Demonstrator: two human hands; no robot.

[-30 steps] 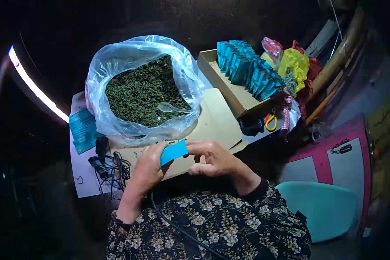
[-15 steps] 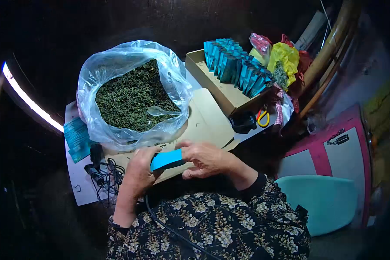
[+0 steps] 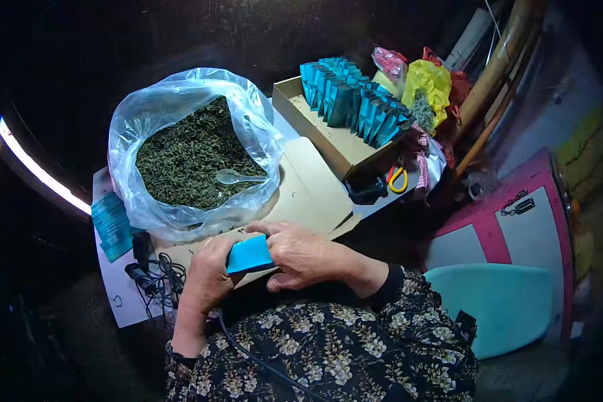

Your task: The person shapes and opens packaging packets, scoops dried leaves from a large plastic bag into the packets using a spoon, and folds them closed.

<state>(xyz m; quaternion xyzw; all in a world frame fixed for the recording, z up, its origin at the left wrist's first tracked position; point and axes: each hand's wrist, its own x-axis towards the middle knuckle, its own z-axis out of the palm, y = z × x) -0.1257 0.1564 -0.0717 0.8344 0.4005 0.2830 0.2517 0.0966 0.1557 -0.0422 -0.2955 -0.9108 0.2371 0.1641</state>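
A small blue packet (image 3: 251,254) is between my two hands at the near edge of the table. My left hand (image 3: 210,273) is closed on its left end. The fingers of my right hand (image 3: 305,253) curl at its right end, the index finger reaching over the top. Just beyond the hands, a large clear plastic bag (image 3: 266,134) lies open, full of dark green dried leaves that look like tea (image 3: 187,157). A clear plastic spoon (image 3: 238,177) rests on the leaves.
At the back right, a cardboard box (image 3: 305,128) holds rows of upright blue packets (image 3: 345,100). Beside it are yellow-handled scissors (image 3: 398,179) and a yellow plastic bag (image 3: 427,90). Flat blue packets (image 3: 112,226) and black cables (image 3: 157,278) lie left. A turquoise chair (image 3: 499,305) stands right.
The packet has tilted in my hands, showing more of its bright blue face and less of its dark side. My right index finger has moved up and leftward. The whole view has shifted slightly.
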